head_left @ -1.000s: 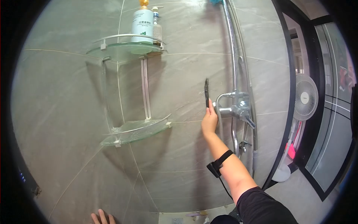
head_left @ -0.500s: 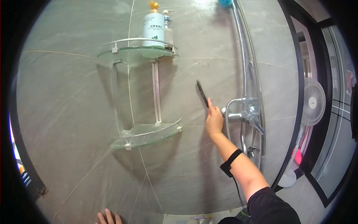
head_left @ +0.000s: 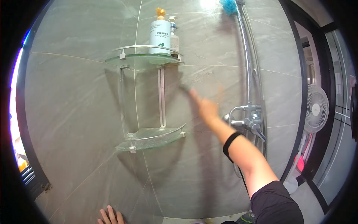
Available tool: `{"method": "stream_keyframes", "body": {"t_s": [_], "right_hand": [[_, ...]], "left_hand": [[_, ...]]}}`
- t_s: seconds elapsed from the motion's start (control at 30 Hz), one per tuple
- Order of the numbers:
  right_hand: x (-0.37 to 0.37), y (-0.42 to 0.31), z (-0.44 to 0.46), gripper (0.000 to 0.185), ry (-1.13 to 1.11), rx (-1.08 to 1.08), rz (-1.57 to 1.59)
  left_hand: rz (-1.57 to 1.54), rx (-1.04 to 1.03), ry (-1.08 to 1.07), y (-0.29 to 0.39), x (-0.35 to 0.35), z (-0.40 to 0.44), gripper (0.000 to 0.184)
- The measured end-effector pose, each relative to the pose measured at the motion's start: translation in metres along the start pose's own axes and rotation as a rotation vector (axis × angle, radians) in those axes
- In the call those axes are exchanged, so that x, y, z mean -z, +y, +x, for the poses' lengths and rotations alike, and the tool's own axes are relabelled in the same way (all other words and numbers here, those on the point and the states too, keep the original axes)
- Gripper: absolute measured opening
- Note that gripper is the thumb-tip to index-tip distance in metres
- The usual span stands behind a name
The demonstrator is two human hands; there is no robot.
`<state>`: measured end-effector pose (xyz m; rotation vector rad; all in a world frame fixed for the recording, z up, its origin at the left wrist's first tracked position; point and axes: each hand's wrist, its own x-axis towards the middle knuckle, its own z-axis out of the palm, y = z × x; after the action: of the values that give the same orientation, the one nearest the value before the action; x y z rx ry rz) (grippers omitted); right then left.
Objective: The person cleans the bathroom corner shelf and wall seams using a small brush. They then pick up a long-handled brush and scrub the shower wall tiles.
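Note:
My right hand is raised in front of the tiled wall, left of the chrome shower mixer. Its fingers are closed on a dark, thin brush-like tool, smeared by motion, which points up and left toward the corner shelf's upright. My left hand is at the bottom edge, its fingers spread against the lower wall; only the fingers show, with nothing in them.
A two-tier glass corner shelf holds a blue pump bottle and a smaller bottle on top. A blue bath puff hangs upper right. A white fan stands beyond the dark door frame.
My right hand has moved up and left with the dark tool, which now tilts further left. The view has shifted, so the shelf and mixer sit further right and lower. My left hand stays at the wall.

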<state>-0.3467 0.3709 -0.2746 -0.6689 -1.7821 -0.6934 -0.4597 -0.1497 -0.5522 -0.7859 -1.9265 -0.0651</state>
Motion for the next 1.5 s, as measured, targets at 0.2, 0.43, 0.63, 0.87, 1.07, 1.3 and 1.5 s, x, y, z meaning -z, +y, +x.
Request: {"method": "stream_keyframes", "body": {"t_s": [0.2,0.43,0.63,0.87,1.07,1.3,1.5], "right_hand": [[0.037,-0.009,-0.021,0.074,-0.021,-0.185,0.126],[0.014,-0.043,-0.106,0.066,-0.289,-0.029,0.016],[0.038,-0.035,-0.164,0.040,-0.176,-0.379,0.204],[-0.032,-0.045,-0.454,0.042,-0.855,-0.605,1.130],[-0.003,-0.137,-0.539,0.016,-1.523,-0.205,0.939],[0.010,-0.181,-0.536,0.017,-1.413,-0.022,0.832],[0.021,-0.201,-0.526,0.017,-1.341,-0.002,0.814]], "left_hand": [[0.013,-0.055,-0.041,-0.005,0.001,-0.001,0.029],[-0.001,-0.108,0.003,-0.002,0.009,0.011,0.025],[-0.007,0.008,0.094,0.020,-0.050,-0.016,0.025],[-0.318,0.013,-0.028,0.019,-0.030,-0.015,0.026],[-0.533,-0.596,-0.889,0.163,0.039,0.030,0.022],[-0.939,-0.571,-0.404,0.268,0.145,0.004,0.022],[-1.069,-0.648,-0.396,0.281,0.133,-0.007,0.023]]}}
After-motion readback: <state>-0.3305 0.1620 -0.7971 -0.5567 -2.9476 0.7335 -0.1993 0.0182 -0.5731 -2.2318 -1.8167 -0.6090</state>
